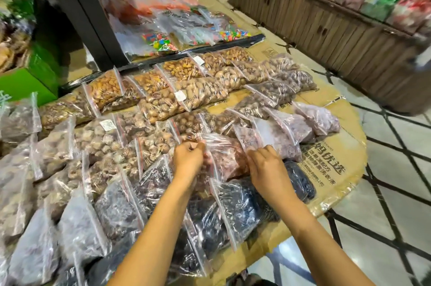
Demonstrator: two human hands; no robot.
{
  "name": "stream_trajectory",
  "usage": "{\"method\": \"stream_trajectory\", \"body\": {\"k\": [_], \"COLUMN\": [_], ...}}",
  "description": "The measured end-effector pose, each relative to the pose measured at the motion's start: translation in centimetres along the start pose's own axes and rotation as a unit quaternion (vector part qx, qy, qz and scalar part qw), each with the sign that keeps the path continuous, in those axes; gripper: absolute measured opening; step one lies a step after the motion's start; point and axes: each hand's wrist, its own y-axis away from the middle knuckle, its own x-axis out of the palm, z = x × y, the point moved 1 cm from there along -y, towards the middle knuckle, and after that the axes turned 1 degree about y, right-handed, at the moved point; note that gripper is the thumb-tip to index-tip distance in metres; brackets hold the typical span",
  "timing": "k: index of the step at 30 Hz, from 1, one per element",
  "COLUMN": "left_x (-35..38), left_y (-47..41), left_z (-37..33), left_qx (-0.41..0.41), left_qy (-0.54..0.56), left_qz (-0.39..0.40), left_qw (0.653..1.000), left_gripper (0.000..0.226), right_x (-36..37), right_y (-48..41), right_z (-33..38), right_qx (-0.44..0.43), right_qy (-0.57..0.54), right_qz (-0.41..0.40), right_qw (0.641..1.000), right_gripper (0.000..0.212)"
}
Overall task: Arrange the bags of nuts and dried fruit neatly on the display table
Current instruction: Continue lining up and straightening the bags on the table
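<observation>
Your left hand [188, 157] and right hand [265, 166] are both on one clear zip bag of reddish-brown dried fruit [224, 157], which lies between them in the middle of the cardboard-covered tabletop [335, 173]. Your left grip is clenched on the bag's crumpled top corner, pinching the plastic; your right grip rests on the bag's other edge with fingers curled over it, though whether it truly clamps the plastic cannot be told. Just beyond your right grip lies a bag of pale purplish pieces [279, 136], touching the held bag. Below both wrists sit bags of dark, nearly black dried fruit [242, 206]. Further beyond your grips, rows of bagged brown nuts [200, 92] overlap, and bags of coloured sweets [161, 40] lie well apart.
</observation>
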Motion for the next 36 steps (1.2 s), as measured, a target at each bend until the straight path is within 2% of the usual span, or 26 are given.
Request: {"method": "stream_trajectory", "body": {"k": [3,5,9,10,12,14,16,18,21,23,25,27,28,33,36], "left_x": [-0.7,-0.7,1.1,2.1,4.6,7.3,10.1,12.9,16.7,18.8,20.7,22.5,23.3,26.2,27.2], "left_y": [-0.6,-0.3,1.9,2.3,2.5,2.4,2.4,2.5,1.9,1.4,0.5,-0.8,-1.3,-2.9,-3.0], "left_z": [0.3,-0.2,-2.3,-2.5,-2.2,-1.9,-1.4,-1.4,-1.9,-2.3,-2.6,-3.0,-3.2,-4.4,-5.4], "left_qx": [0.018,0.064,0.237,0.255,0.240,0.212,0.220,0.271,0.342,0.322,0.289,0.269,0.253,0.157,0.148], "left_qy": [-0.042,-0.063,-0.193,-0.214,-0.255,-0.284,-0.322,-0.381,-0.479,-0.500,-0.528,-0.581,-0.604,-0.644,-0.665], "left_qz": [-0.001,-0.028,-0.124,-0.122,-0.098,-0.099,-0.114,-0.101,-0.060,0.000,0.044,0.071,0.087,0.132,0.136], "left_qw": [0.999,0.996,0.944,0.935,0.932,0.930,0.914,0.878,0.806,0.804,0.797,0.765,0.751,0.737,0.719], "left_gripper": [0.011,0.009,0.024,0.027,0.040,0.051,0.060,0.072,0.094,0.107,0.113,0.118,0.120,0.123,0.117], "right_x": [0.3,-0.4,-3.8,-4.4,-5.3,-5.8,-6.2,-6.5,-5.8,-5.1,-4.3,-3.8,-3.8,-5.2,-5.2], "right_y": [0.5,0.9,0.6,0.1,-1.6,-3.6,-5.1,-6.4,-8.5,-9.7,-10.5,-10.9,-11.2,-12.5,-13.5], "right_z": [0.3,-0.3,-4.2,-6.0,-9.9,-13.8,-17.4,-20.9,-25.6,-27.5,-28.8,-30.1,-30.8,-33.3,-33.9], "right_qx": [0.013,0.041,0.135,0.145,0.154,0.154,0.164,0.189,0.245,0.255,0.222,0.159,0.126,-0.056,-0.132], "right_qy": [-0.015,-0.043,-0.102,-0.092,-0.072,-0.060,-0.058,-0.075,-0.114,-0.156,-0.173,-0.132,-0.113,-0.008,0.034], "right_qz": [0.028,0.025,-0.054,-0.075,-0.092,-0.072,-0.045,-0.028,0.027,0.069,0.121,0.173,0.196,0.318,0.336], "right_qw": [0.999,0.998,0.984,0.982,0.981,0.984,0.984,0.979,0.962,0.952,0.952,0.963,0.966,0.947,0.932], "right_gripper": [0.024,0.034,0.032,0.035,0.046,0.047,0.049,0.054,0.064,0.079,0.079,0.066,0.065,0.107,0.117]}}
